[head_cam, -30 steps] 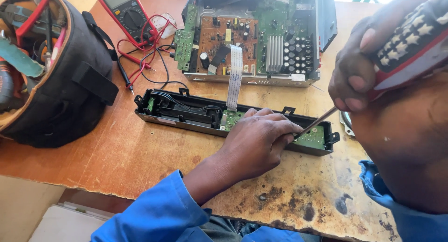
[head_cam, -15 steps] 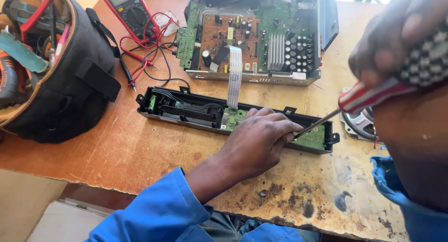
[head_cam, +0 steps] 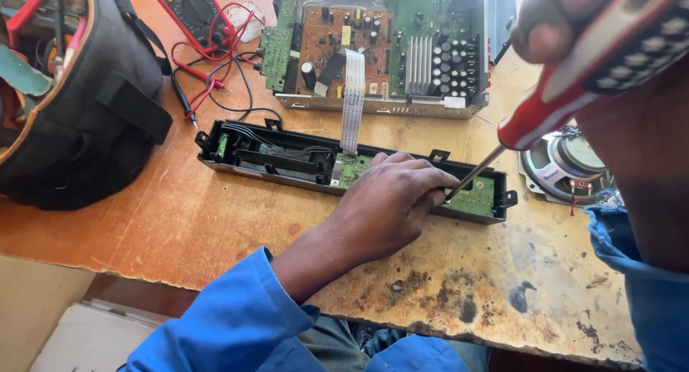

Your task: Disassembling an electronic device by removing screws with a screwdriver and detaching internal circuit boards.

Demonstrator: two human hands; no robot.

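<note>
Red-handled screwdriver [head_cam: 567,92] clenched in right hand [head_cam: 574,27], shaft slanted down-left, tip on green board [head_cam: 477,196]; black panel [head_cam: 287,156] pinned by left hand [head_cam: 387,207], lengthwise along bench [head_cam: 179,228].

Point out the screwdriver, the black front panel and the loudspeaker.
screwdriver [head_cam: 545,110], head view, on its red handle.
black front panel [head_cam: 276,156], head view, on its left inner section.
loudspeaker [head_cam: 567,164], head view, on its metal back.
</note>
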